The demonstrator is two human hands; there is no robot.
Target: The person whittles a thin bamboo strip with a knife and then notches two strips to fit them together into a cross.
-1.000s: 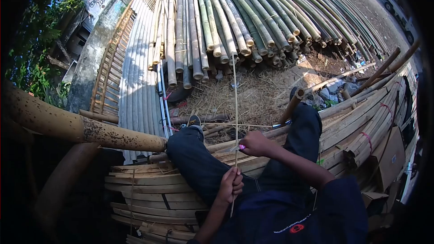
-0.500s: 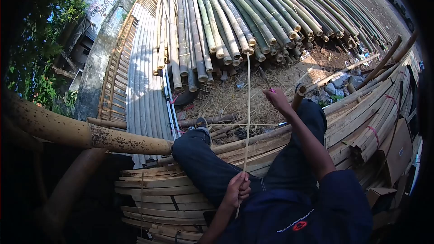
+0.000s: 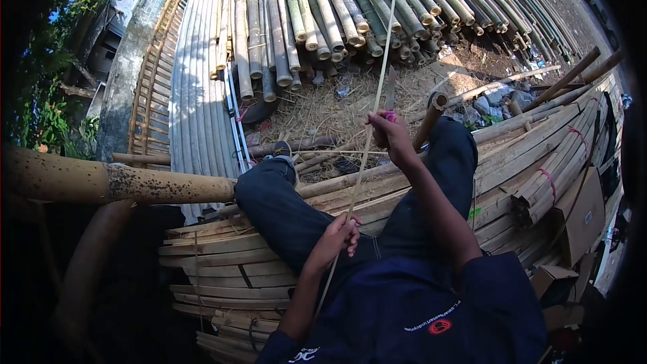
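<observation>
My left hand is closed around the lower part of a long thin bamboo strip, just in front of my lap. The strip slants up and away, its far end over the bamboo poles. My right hand grips a knife by its pink handle, blade pointing up and away. Its fingers are beside the strip, near the middle of its length; whether they also pinch it is hard to tell.
Stacked bamboo poles lie ahead. Split bamboo slats lie under and beside my legs. A thick spotted pole crosses at left, and an upright bamboo stub stands near my right knee. Cardboard boxes are at right.
My right hand with the knife has moved left to the strip. The strip now leans further right at its far end, and my left hand sits higher. The whole view has shifted somewhat.
</observation>
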